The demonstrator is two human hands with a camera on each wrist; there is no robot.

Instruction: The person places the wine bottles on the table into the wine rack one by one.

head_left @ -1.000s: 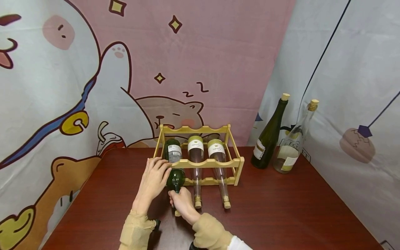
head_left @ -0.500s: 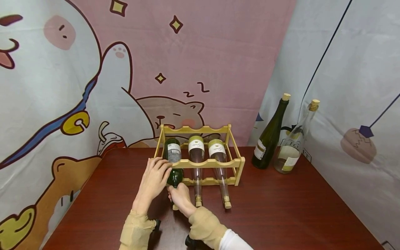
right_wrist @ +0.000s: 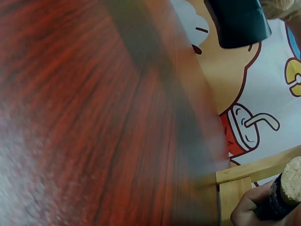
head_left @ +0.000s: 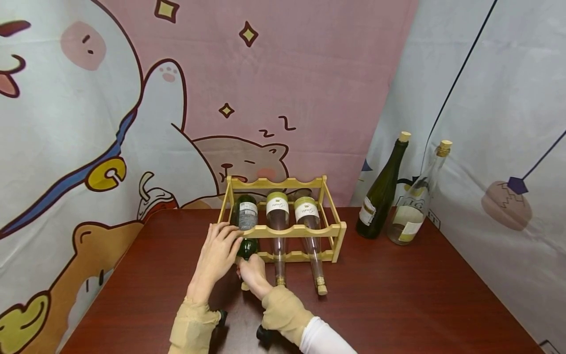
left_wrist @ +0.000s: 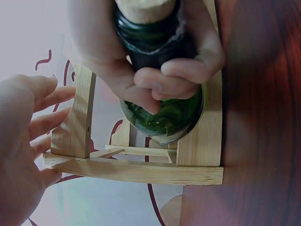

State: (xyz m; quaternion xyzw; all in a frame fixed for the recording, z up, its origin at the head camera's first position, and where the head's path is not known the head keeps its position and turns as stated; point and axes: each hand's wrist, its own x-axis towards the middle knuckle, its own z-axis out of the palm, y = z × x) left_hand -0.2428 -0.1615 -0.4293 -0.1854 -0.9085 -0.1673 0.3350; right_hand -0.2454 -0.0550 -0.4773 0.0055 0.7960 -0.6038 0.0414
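Note:
My right hand (head_left: 253, 272) grips the neck of a dark green wine bottle (head_left: 247, 247), which lies in the left slot of a pale wooden wine rack (head_left: 338, 241). Its cork (left_wrist: 146, 10) points toward me in the left wrist view, where the fingers (left_wrist: 178, 80) wrap round the neck. At the rack's left front corner, my left hand (head_left: 215, 250) holds the upper front rail, fingers draped over its top. Two clear wine bottles, one in the middle (head_left: 277, 211) and one at right (head_left: 307, 214), lie in the rack with corked necks toward me.
A dark green corked bottle (head_left: 377, 196) and a clear corked bottle (head_left: 411, 214) stand on the reddish-brown table (head_left: 389, 295), right of the rack. Behind the table hangs a cartoon-printed cloth (head_left: 327, 98).
The right hand has pushed the green bottle away from me, a little deeper into the rack. The left hand stays in place on the rack.

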